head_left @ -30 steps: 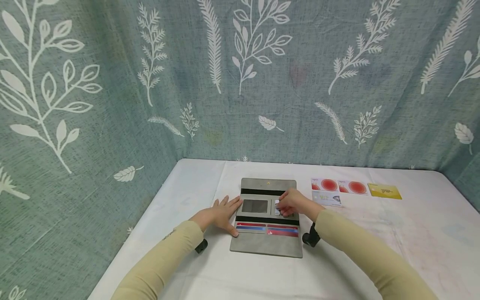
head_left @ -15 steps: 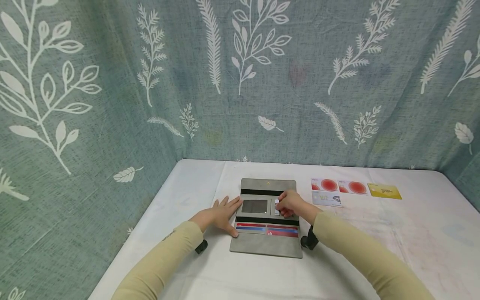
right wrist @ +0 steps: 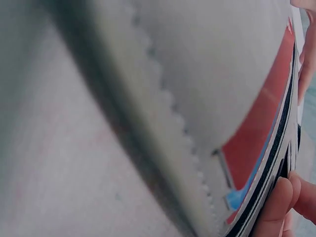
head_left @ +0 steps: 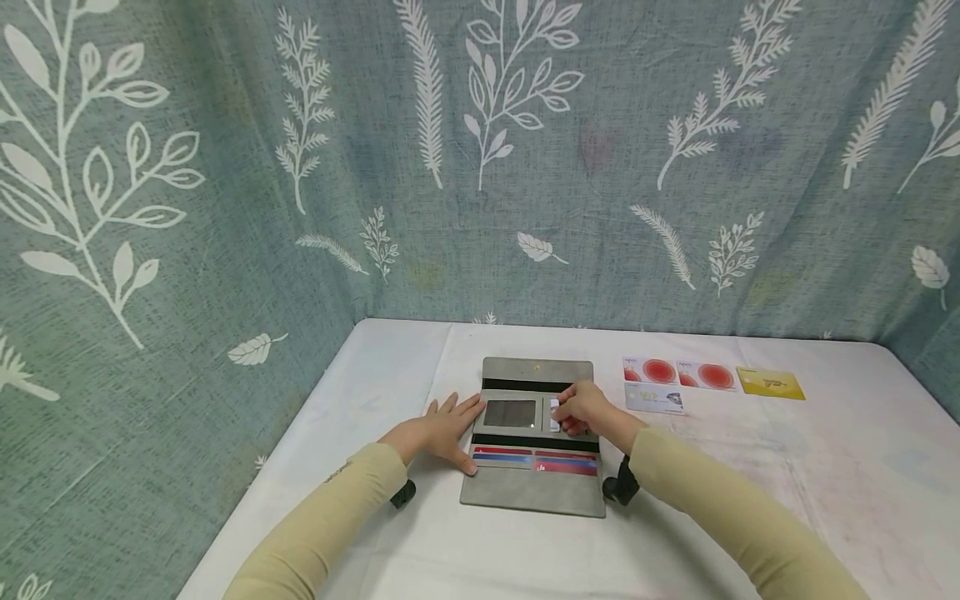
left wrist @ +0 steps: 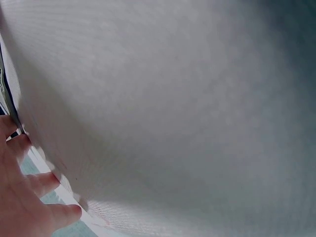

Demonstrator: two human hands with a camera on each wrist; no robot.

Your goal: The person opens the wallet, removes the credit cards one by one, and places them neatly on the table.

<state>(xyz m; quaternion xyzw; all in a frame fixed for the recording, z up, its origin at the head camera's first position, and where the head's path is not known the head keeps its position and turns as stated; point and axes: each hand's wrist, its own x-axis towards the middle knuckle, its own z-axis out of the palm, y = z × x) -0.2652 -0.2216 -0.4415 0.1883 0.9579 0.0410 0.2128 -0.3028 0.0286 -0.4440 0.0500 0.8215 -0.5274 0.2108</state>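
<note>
A grey wallet point(head_left: 532, 495) lies unfolded on the white table, with several red and blue cards point(head_left: 566, 467) tucked in its lower slots. My left hand point(head_left: 444, 429) rests spread on the wallet's left edge, its fingers straight; in the left wrist view the fingers point(left wrist: 44, 183) are apart. At the small pocket right of the dark clear window point(head_left: 510, 413), my right hand point(head_left: 585, 408) pinches a white card point(head_left: 554, 415), mostly covered by the fingers and the pocket. The right wrist view shows thumb and fingertips point(right wrist: 276, 202) together at the wallet's edge; the card itself is hidden there.
Right of the wallet lie two white cards with red circles point(head_left: 658, 371) point(head_left: 714, 376), a silver VIP card point(head_left: 654, 398) and a gold card point(head_left: 770, 382). A green leaf-patterned curtain point(head_left: 480, 250) hangs behind and left of the table point(head_left: 390, 350).
Almost nothing differs. My right hand stays at the small pocket with only a slight shift, and the left hand has kept its place on the wallet.
</note>
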